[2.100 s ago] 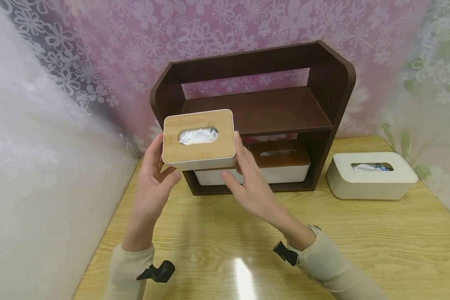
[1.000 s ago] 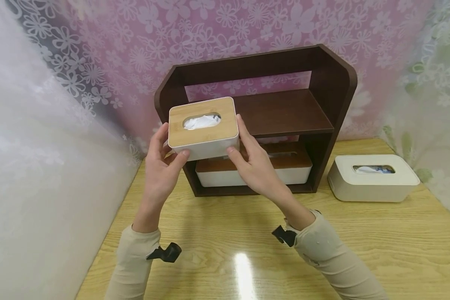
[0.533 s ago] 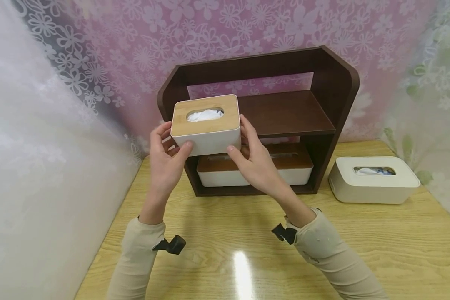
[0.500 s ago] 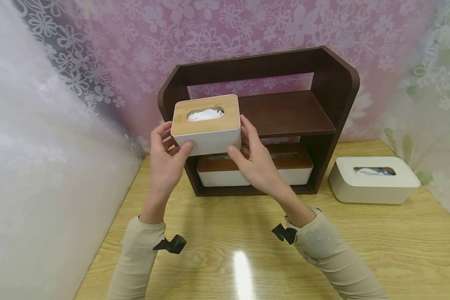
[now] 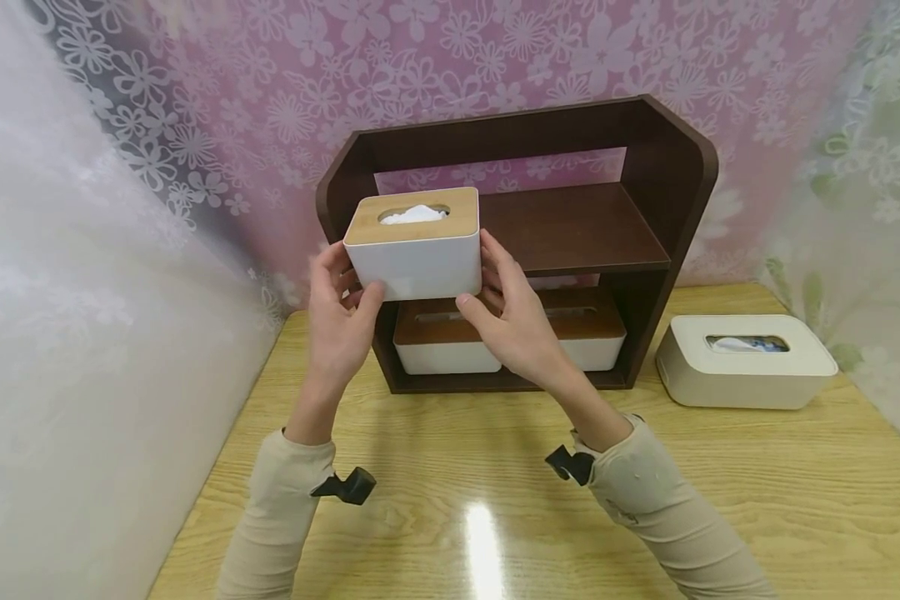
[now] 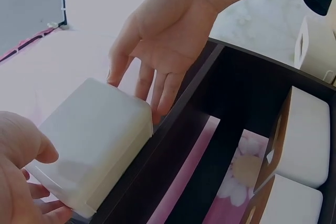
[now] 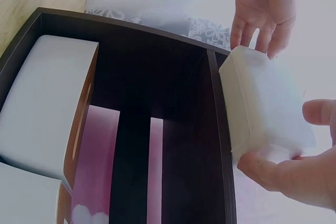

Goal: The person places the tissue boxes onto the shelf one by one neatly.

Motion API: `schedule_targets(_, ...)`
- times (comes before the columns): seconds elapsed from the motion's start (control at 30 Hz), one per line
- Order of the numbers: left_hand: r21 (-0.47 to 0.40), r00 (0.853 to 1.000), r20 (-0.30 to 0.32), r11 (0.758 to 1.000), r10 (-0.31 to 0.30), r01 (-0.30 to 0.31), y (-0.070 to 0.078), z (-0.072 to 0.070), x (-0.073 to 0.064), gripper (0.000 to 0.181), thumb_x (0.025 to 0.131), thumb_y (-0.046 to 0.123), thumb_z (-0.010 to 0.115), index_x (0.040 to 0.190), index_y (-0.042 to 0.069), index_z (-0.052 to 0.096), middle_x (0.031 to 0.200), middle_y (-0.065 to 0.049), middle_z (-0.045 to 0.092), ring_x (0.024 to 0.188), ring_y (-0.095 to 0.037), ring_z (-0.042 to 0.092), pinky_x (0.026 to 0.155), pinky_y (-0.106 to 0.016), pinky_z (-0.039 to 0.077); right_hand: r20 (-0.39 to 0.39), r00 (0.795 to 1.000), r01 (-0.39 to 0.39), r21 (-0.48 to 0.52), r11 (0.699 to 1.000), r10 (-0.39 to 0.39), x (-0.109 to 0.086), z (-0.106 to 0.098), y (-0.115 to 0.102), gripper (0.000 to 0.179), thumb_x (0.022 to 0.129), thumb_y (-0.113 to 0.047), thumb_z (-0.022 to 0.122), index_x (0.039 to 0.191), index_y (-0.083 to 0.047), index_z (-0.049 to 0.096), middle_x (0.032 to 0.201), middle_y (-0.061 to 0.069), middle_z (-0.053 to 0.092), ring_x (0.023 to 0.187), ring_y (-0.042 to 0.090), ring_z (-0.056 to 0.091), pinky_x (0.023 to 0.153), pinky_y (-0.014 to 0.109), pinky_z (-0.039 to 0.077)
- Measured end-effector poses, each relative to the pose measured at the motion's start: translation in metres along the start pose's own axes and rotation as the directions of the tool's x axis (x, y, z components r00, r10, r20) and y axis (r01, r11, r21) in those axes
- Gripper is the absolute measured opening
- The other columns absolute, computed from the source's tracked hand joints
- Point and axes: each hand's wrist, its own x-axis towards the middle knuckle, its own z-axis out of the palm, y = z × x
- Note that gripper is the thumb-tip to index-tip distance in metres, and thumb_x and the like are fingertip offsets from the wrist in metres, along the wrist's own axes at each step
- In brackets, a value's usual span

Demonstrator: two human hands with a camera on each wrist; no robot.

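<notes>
Both hands carry a white tissue box with a light bamboo lid and white tissue in its oval slot. My left hand grips its left end, thumb on the front face; my right hand grips the right end, thumb at the lower front corner. In the head view the box overlaps the left part of the dark brown rack's upper shelf. Both wrist views show the underside of the box close by the shelf's front edge. Whether it touches the shelf I cannot tell.
Two white tissue boxes with darker wooden lids, a left one and a right one, sit in the rack's lower compartment. A cream tissue box stands right of the rack on the wood-grain table. A pale wall rises at the left.
Both hands have raised the tissue box and shifted it slightly right. It has tipped toward level, so more of its white front and less of its lid shows.
</notes>
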Motion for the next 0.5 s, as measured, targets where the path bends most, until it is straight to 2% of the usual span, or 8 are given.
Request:
schedule_targets(0.1, -0.007, 1.000, 0.021, 1.000, 0.011, -0.011, 0.003, 0.002, -0.004, 0.057, 0.094, -0.005, 0.056, 0.145, 0.002, 0.032, 0.139, -0.013, 0.047, 0.119, -0.024, 0.053, 0.095, -0.039, 0.042, -0.013, 1.000, -0.002, -0.016, 1.000, 0.002, 0.000, 0.000, 0.001, 0.073, 0.100, -0.018, 0.057, 0.160, -0.023, 0.016, 0.159, 0.006, 0.027, 0.144, 0.021, 0.033, 0.114, 0.044, 0.034)
schedule_targets(0.33, 0.078, 1.000, 0.030, 0.997, 0.004, -0.006, 0.030, 0.007, -0.018, 0.068, 0.089, -0.010, 0.055, 0.151, -0.003, 0.027, 0.140, -0.025, 0.037, 0.124, -0.036, 0.043, 0.101, -0.054, 0.038, -0.027, 1.000, 0.011, 0.059, 0.998, -0.009, -0.002, 0.001, 0.006, 0.071, 0.098, -0.013, 0.059, 0.155, -0.016, 0.019, 0.158, 0.008, 0.024, 0.147, 0.018, 0.029, 0.115, 0.041, 0.032)
schedule_targets(0.4, 0.093, 0.999, 0.034, 0.996, 0.017, -0.020, 0.026, 0.007, -0.020, 0.072, 0.089, -0.010, 0.056, 0.153, -0.003, 0.024, 0.140, -0.027, 0.035, 0.124, -0.037, 0.042, 0.102, -0.056, 0.036, -0.028, 0.999, 0.026, 0.061, 0.998, -0.024, -0.004, 0.002, 0.007, 0.067, 0.098, -0.012, 0.060, 0.152, -0.013, 0.022, 0.158, 0.008, 0.024, 0.147, 0.017, 0.028, 0.115, 0.040, 0.032)
schedule_targets(0.5, 0.088, 0.998, 0.037, 0.995, 0.043, -0.047, 0.010, 0.007, -0.021, 0.079, 0.089, -0.009, 0.057, 0.156, -0.001, 0.016, 0.143, -0.025, 0.034, 0.127, -0.036, 0.041, 0.107, -0.056, 0.033, -0.034, 0.996, 0.082, 0.030, 0.996, -0.081, -0.006, 0.003, 0.009, 0.063, 0.097, -0.010, 0.060, 0.151, -0.010, 0.027, 0.157, 0.008, 0.026, 0.146, 0.017, 0.029, 0.114, 0.040, 0.034)
